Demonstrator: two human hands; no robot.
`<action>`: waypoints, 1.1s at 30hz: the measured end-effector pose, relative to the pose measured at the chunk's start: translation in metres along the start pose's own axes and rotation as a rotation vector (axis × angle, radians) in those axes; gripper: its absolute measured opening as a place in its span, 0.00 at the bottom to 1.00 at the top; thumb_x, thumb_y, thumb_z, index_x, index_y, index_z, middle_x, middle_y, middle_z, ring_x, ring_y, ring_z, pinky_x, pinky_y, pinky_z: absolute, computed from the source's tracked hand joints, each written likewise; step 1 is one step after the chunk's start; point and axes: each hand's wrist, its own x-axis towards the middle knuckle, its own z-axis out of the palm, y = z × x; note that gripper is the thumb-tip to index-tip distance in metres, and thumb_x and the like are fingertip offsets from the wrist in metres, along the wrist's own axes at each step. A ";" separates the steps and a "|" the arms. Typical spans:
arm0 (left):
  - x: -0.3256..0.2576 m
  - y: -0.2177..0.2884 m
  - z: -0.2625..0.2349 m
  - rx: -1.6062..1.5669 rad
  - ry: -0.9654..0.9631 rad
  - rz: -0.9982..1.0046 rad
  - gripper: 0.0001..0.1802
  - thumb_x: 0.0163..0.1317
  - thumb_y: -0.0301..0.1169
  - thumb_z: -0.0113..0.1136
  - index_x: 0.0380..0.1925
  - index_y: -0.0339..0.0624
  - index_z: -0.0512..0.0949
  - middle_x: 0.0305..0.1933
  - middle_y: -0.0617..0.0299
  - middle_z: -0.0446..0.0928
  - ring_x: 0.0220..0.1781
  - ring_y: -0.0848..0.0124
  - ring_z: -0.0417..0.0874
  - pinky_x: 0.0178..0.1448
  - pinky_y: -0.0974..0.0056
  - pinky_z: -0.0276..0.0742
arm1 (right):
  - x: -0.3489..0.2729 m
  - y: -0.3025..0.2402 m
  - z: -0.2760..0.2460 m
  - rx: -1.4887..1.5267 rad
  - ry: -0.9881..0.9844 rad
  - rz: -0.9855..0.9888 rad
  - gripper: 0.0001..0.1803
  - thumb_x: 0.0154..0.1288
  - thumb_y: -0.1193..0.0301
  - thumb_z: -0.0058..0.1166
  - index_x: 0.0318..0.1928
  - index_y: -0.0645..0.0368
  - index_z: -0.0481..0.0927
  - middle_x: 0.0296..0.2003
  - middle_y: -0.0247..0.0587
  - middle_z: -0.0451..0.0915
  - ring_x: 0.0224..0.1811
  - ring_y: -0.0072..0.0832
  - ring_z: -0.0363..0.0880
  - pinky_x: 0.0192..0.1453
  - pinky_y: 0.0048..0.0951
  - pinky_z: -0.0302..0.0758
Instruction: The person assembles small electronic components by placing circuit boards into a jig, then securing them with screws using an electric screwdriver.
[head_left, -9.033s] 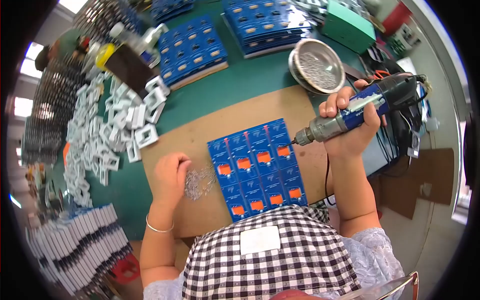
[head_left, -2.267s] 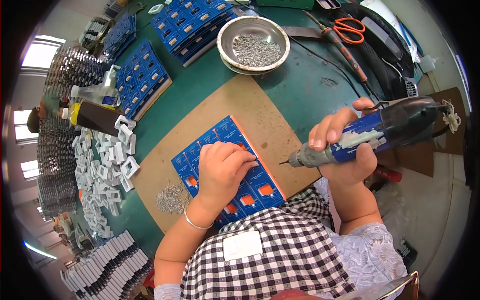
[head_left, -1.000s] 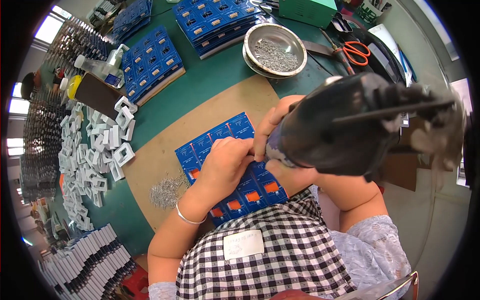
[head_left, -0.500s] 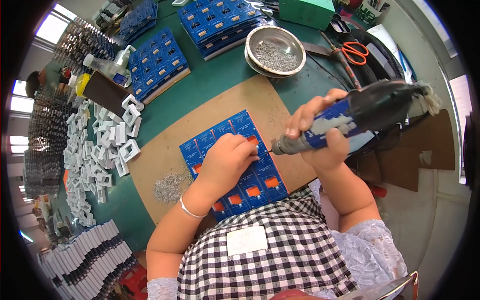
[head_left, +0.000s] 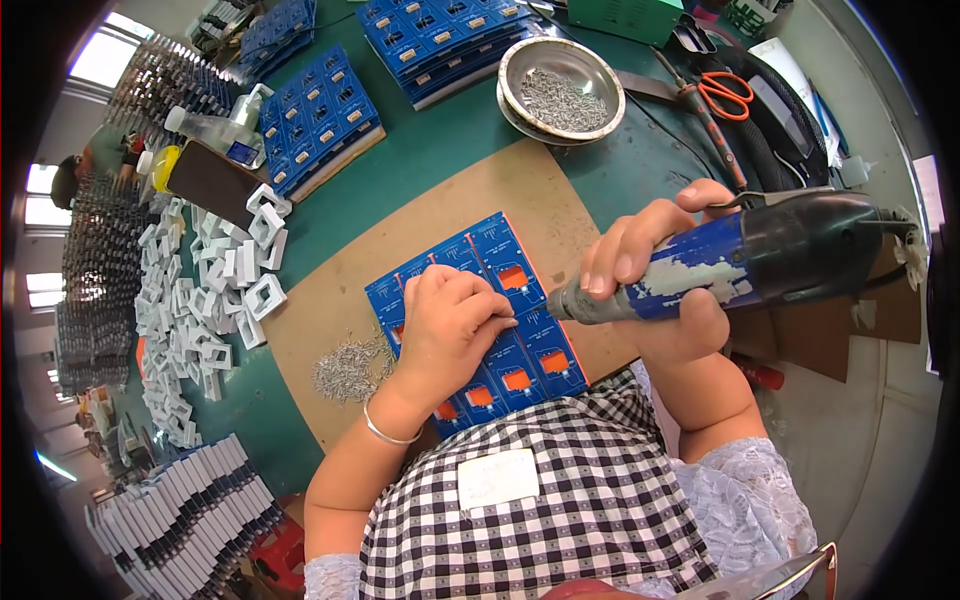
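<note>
Honestly, this reads to me as screw-driving work, right at the lining-up stage. The right hand [head_left: 670,340] is wrapped around a blue-and-black power driver [head_left: 690,275], its nose pointing toward about 9 o'clock, close by the right edge of the blue board [head_left: 520,350]. The left hand [head_left: 450,325] is over the board with thumb and finger pinched together (could be a tiny screw in there, but it's too small for me to tell). The hands are apart, with just a small gap between the left fingertips and the driver's nose. Can't make out whether the tip touches anything.

My guess is the next move calls for a steady pinch and the tip set square on one spot, without nicking those fingers.

As for the board, it's on the brown mat [head_left: 320,285], partly hidden under the left hand and at roughly 9 o'clock from the right one. The checked apron [head_left: 590,480] covers its 6 o'clock edge. From its middle, a loose pile of screws [head_left: 350,370] lies between 8 and 9 o'clock, and a metal bowl [head_left: 545,50] holding more sits between 12 and 1.
</note>
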 end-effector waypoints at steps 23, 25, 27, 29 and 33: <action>-0.005 -0.009 0.015 0.050 0.151 0.100 0.09 0.47 0.35 0.68 0.30 0.52 0.81 0.35 0.68 0.75 0.44 0.66 0.74 0.51 0.57 0.65 | 0.014 0.031 0.031 -0.180 -0.371 0.068 0.29 0.50 0.73 0.68 0.50 0.59 0.66 0.31 0.46 0.81 0.33 0.31 0.80 0.37 0.28 0.79; -0.015 -0.009 0.007 -0.002 0.137 0.062 0.09 0.49 0.33 0.68 0.31 0.51 0.80 0.36 0.68 0.76 0.45 0.65 0.75 0.52 0.58 0.66 | 0.014 0.036 0.035 -0.157 -0.396 0.090 0.29 0.50 0.72 0.69 0.50 0.59 0.66 0.31 0.46 0.80 0.32 0.31 0.80 0.37 0.28 0.79; -0.030 -0.009 -0.007 -0.072 0.112 0.028 0.12 0.50 0.31 0.69 0.36 0.52 0.81 0.39 0.68 0.77 0.47 0.66 0.77 0.54 0.57 0.67 | 0.014 0.035 0.044 -0.177 -0.408 0.115 0.32 0.52 0.67 0.71 0.52 0.58 0.65 0.30 0.45 0.80 0.31 0.31 0.80 0.37 0.28 0.79; -0.041 -0.022 -0.024 -0.011 0.209 -0.014 0.12 0.50 0.29 0.68 0.37 0.51 0.82 0.39 0.68 0.78 0.46 0.66 0.78 0.53 0.57 0.68 | 0.016 0.038 0.039 -0.181 -0.386 0.128 0.32 0.53 0.67 0.71 0.53 0.58 0.64 0.30 0.45 0.79 0.32 0.30 0.79 0.38 0.29 0.79; -0.101 -0.060 -0.064 0.314 0.491 -0.277 0.08 0.52 0.27 0.66 0.34 0.48 0.84 0.32 0.65 0.79 0.39 0.64 0.79 0.46 0.57 0.69 | 0.011 0.037 0.037 -0.152 -0.305 0.144 0.33 0.58 0.61 0.68 0.56 0.56 0.62 0.31 0.42 0.77 0.32 0.30 0.78 0.37 0.30 0.78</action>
